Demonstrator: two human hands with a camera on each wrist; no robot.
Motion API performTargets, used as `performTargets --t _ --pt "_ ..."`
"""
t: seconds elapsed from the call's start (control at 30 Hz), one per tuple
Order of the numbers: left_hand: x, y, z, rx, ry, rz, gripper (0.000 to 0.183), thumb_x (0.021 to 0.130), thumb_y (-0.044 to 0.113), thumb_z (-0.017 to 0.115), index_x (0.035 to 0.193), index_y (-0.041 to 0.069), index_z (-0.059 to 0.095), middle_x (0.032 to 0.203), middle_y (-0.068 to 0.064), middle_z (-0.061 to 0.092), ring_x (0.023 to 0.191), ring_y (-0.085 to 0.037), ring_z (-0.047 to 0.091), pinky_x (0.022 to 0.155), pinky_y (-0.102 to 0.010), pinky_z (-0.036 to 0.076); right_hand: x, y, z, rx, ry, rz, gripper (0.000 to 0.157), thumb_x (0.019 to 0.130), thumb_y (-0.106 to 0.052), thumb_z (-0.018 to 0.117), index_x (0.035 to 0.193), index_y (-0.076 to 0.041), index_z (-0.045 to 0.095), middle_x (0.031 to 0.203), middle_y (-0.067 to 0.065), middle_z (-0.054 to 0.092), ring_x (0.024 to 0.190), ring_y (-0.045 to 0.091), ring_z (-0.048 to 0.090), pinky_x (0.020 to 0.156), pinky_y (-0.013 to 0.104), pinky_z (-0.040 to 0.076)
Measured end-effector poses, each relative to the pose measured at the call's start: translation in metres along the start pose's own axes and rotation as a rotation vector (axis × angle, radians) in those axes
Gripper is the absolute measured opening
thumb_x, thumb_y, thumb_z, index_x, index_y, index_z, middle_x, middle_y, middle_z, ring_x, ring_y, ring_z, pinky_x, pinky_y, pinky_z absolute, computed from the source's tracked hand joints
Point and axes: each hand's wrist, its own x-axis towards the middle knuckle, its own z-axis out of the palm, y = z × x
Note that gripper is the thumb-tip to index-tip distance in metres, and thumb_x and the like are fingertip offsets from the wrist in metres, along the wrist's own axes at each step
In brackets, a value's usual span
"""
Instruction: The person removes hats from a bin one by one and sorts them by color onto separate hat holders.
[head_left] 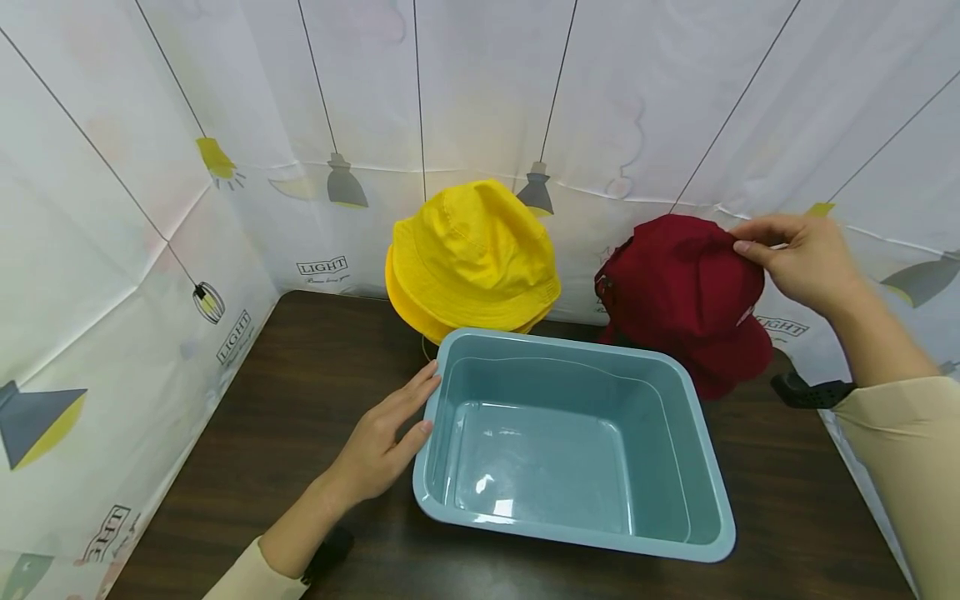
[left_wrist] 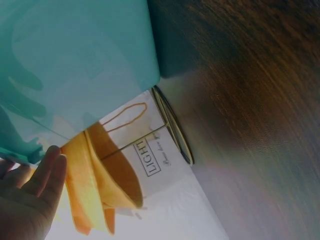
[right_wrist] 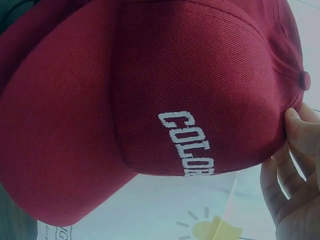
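A dark red baseball cap [head_left: 697,283] stands behind the right end of a blue plastic basin [head_left: 573,542]. White embroidered letters show on its front in the right wrist view. My right hand [head_left: 806,254] pinches the cap's crown between thumb and fingers, close to the top button. At the basin's left wall, my left hand [head_left: 386,442] rests with straight fingers, the fingertips right at the rim. Yellow bucket hats [head_left: 476,258], one over another, sit behind the basin, partly hidden by its far rim. The basin holds nothing.
The dark wooden table [head_left: 285,425] carries everything. A white cloth [head_left: 480,92] printed with hanging lamps rises behind and at the left side. A thin cord [left_wrist: 132,117] hangs from the yellow hats beside the basin.
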Motion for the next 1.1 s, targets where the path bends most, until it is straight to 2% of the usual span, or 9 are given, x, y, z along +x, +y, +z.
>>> performTargets --t 0.33,0.57,0.87,1.1 --pt "-0.001 -0.001 0.001 -0.002 0.003 0.002 0.055 0.104 0.012 0.057 0.158 0.008 0.046 0.168 -0.005 0.037 0.150 -0.027 0.042 0.117 -0.048 0.038 -0.009 0.013 0.013 -0.005 -0.001 0.030 0.029 0.102 -0.021 0.070 0.123 -0.001 0.075 0.086 -0.034 0.060 0.086 -0.005 0.054 0.062 0.012 0.044" --pt "-0.004 -0.003 0.001 -0.001 0.006 0.000 0.056 0.104 0.012 0.057 0.159 0.009 0.046 0.168 -0.005 0.037 0.150 -0.028 0.042 0.117 -0.048 0.038 -0.016 0.018 0.019 -0.010 -0.008 0.040 0.032 0.103 -0.025 0.068 0.125 -0.002 0.075 0.095 -0.021 0.067 0.088 -0.006 0.053 0.061 0.012 0.046" --pt "-0.006 -0.006 0.001 0.006 0.016 0.010 0.055 0.104 0.011 0.056 0.158 0.008 0.047 0.167 -0.006 0.038 0.149 -0.029 0.044 0.115 -0.049 0.040 -0.021 0.021 0.021 0.002 0.028 0.018 0.033 0.104 -0.026 0.067 0.125 -0.001 0.074 0.091 -0.040 0.054 0.090 -0.011 0.050 0.064 0.007 0.043" --pt "-0.004 -0.005 -0.002 0.037 0.012 0.007 0.056 0.104 0.014 0.056 0.159 0.010 0.046 0.168 -0.003 0.037 0.149 -0.028 0.044 0.113 -0.056 0.041 -0.027 0.016 0.015 -0.033 0.025 0.047 0.040 0.106 -0.033 0.062 0.132 -0.003 0.071 0.096 -0.037 0.053 0.093 -0.009 0.047 0.063 0.010 0.042"
